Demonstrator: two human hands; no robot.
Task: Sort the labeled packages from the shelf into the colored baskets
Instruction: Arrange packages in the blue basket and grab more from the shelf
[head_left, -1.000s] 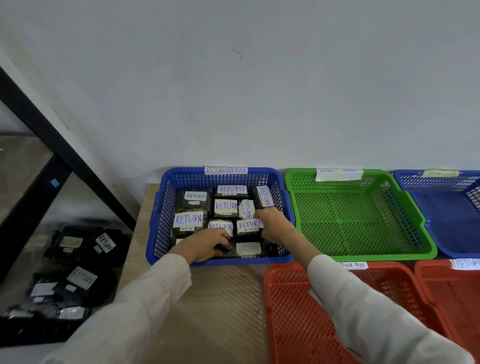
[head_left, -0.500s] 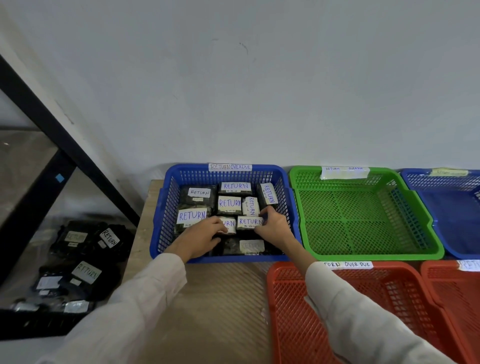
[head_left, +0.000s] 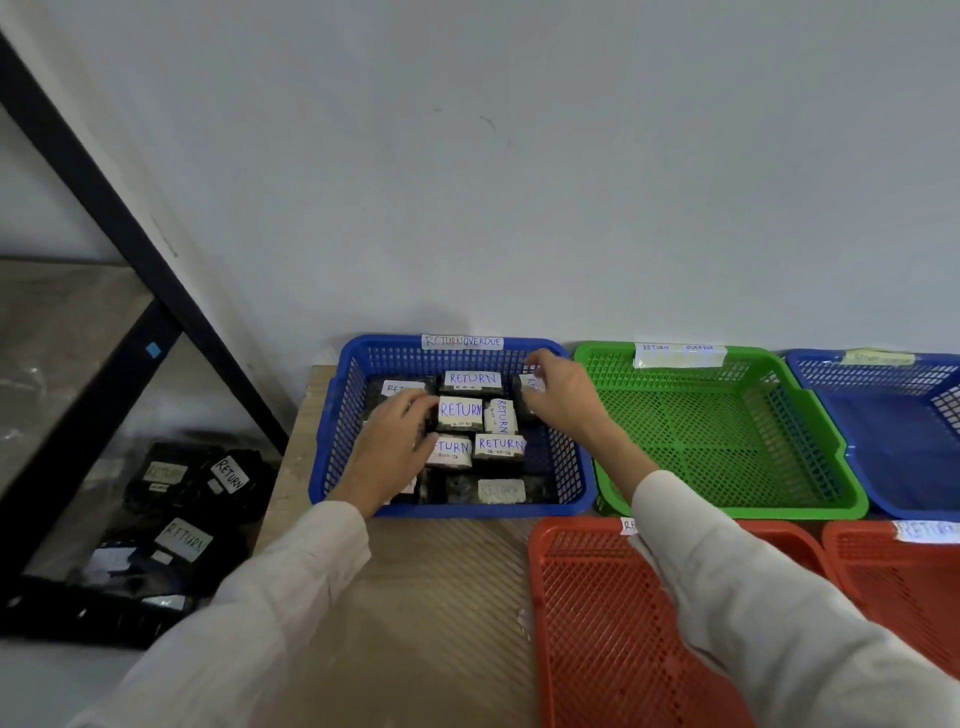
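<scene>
Packages (head_left: 460, 411) crowd blue basket (head_left: 337, 441); left hand (head_left: 392, 447) mid-left, right hand (head_left: 563, 402) near right wall.

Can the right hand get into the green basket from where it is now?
Probably yes. The right hand is at the left blue basket's right wall, next to the green basket, which is open on top with nothing blocking it.
</scene>
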